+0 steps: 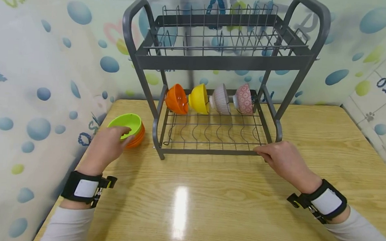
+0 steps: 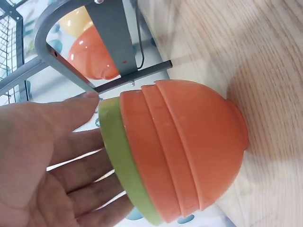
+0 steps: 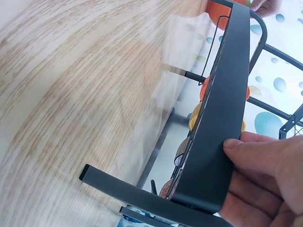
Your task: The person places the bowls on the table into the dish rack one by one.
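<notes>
At the left, a green bowl [image 1: 132,122] tops a stack of orange bowls [image 2: 189,142] standing on the table. My left hand [image 1: 108,143] reaches over this stack. In the left wrist view its fingers [image 2: 90,161] are spread and fairly straight at the green rim, with the thumb close to the edge. My right hand [image 1: 282,159] pinches the front rail of the grey dish rack [image 1: 207,151] near its right corner, the thumb lying on the rail's face in the right wrist view. Its other fingertips are hidden behind the rail.
On the rack's lower tier an orange bowl [image 1: 176,99], a yellow bowl [image 1: 199,99], a striped bowl [image 1: 221,99] and a pink speckled bowl [image 1: 244,99] stand on edge in a row. Above is a wire upper tier [image 1: 222,62]. Patterned wall [image 1: 50,91] borders the wooden table [image 1: 227,209].
</notes>
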`<state>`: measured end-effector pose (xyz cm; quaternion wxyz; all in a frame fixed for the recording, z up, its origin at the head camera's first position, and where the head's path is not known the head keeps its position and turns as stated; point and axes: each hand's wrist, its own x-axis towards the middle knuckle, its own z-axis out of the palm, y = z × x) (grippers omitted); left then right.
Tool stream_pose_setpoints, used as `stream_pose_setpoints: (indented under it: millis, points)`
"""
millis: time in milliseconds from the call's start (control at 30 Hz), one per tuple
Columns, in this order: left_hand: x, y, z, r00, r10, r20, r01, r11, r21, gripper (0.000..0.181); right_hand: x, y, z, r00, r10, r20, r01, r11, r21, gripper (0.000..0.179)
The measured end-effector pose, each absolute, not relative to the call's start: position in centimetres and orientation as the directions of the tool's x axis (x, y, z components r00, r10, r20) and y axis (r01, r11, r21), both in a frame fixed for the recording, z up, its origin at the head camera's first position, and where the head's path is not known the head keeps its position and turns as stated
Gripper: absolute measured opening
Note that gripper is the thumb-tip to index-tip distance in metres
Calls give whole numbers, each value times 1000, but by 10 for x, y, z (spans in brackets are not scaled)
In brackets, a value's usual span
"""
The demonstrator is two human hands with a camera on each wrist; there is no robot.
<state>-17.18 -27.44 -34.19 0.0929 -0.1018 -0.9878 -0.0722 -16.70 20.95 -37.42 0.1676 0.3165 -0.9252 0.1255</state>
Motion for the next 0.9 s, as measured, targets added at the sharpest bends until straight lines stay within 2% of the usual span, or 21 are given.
stream_pose_setpoints:
  millis: [200,433,900]
  points:
    - [-173,-275,-349,-965,193,179,207,976,64,14,-167,209,-372,-757,-538,370,-619,773,-143,16]
    - [-173,-273,-352,-962,201,183,219,972,85,22,-167,208,-370,-770,-533,352,-608,780,-149,16]
    - [-175,-272,-353,-957,198,213,224,969,102,18,-168,209,-373,-766,-524,373,-604,785,-136,16]
